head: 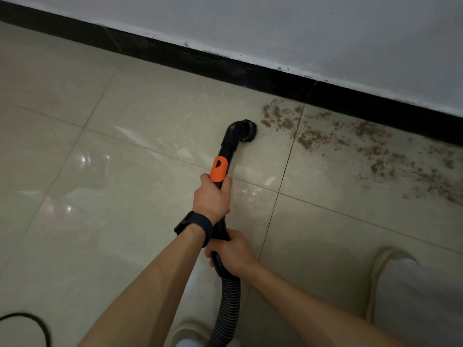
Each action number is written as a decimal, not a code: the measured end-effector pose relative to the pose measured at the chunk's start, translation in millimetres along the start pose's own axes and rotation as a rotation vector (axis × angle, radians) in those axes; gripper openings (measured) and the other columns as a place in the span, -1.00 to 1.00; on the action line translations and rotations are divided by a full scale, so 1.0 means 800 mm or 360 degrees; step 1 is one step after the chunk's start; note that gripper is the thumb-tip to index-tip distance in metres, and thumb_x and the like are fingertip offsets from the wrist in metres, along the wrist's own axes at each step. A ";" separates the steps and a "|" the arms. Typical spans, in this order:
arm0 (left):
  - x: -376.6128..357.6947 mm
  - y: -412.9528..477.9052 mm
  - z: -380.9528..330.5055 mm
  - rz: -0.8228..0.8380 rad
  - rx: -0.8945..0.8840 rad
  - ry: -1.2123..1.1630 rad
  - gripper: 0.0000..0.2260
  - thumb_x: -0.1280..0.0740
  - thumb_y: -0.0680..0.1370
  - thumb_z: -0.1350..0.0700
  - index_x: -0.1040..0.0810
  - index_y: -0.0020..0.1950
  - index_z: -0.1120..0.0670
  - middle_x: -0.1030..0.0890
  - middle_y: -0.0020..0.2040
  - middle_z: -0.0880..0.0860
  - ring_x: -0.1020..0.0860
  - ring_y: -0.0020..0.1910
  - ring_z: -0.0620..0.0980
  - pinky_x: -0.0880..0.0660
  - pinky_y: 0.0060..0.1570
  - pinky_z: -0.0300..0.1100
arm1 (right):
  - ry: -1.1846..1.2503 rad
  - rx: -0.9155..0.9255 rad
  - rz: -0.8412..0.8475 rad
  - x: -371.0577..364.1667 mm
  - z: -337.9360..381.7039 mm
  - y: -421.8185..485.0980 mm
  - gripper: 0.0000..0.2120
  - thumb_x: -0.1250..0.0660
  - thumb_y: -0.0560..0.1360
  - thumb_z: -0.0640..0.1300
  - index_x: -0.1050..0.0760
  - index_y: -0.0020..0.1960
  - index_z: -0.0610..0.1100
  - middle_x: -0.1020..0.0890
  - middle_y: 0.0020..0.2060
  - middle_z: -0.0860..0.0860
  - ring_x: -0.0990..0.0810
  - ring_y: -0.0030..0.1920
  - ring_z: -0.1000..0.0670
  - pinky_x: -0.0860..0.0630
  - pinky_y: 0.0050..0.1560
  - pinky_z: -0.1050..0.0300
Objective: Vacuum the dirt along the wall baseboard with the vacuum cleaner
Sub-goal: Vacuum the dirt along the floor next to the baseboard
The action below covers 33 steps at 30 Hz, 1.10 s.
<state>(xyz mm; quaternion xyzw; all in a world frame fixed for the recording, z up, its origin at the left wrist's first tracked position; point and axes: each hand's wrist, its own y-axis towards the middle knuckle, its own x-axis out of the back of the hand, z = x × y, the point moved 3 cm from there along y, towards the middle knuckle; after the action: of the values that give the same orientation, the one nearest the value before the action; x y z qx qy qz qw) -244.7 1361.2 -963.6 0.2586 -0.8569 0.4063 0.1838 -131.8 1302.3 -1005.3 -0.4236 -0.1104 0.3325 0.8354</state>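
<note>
Head view: one vacuum wand [227,147] is held in two hands, its long axis pointing away toward the baseboard [200,58].
The left hand [211,196] is wrapped round the wand, the right hand [233,256] round the hose [229,299] end; the one nozzle [246,130] is set on the floor [125,126], just left of the dirt patch [310,140].

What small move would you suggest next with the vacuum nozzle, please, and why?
Probably slide the nozzle rightward into the dirt, since it rests just left of the brown patch beside the baseboard, and the left hand and right hand grip the wand.
</note>
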 end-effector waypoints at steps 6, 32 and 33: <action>-0.020 -0.012 0.000 -0.0040 -0.0051 0.0083 -0.62 -0.20 0.59 -0.25 -0.31 0.08 0.07 -0.59 -0.19 0.13 -0.64 -0.28 0.18 -0.64 -0.22 0.13 | 0.0041 -0.0003 0.0023 0.022 -0.009 -0.012 -0.94 -0.43 0.20 -0.10 -0.57 -0.41 -0.05 -0.64 -0.42 -0.05 -0.64 -0.40 -0.04 -0.56 -0.36 0.13; -0.037 0.066 -0.090 -0.0049 -0.0057 0.0085 -0.61 -0.23 0.59 -0.22 -0.33 0.13 0.09 -0.58 -0.12 0.14 -0.65 -0.23 0.19 -0.64 -0.18 0.13 | 0.0010 0.0117 -0.0010 0.073 0.076 0.053 -0.84 -0.37 0.20 -0.03 -0.58 -0.33 -0.13 -0.67 -0.40 -0.04 -0.64 -0.42 -0.01 -0.58 -0.34 0.12; -0.038 0.068 -0.094 -0.0043 -0.0052 0.0076 -0.61 -0.23 0.60 -0.22 -0.34 0.14 0.10 -0.58 -0.10 0.15 -0.66 -0.22 0.20 -0.64 -0.17 0.14 | 0.0002 0.0120 -0.0015 0.076 0.078 0.056 -0.83 -0.37 0.20 -0.03 -0.58 -0.33 -0.13 -0.67 -0.40 -0.04 -0.64 -0.43 -0.01 -0.58 -0.34 0.12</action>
<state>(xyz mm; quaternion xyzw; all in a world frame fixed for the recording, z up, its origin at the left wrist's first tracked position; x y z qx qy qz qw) -244.7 1458.9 -966.7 0.2573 -0.8553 0.3956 0.2138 -135.7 1400.0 -1007.4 -0.3916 -0.0992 0.3321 0.8524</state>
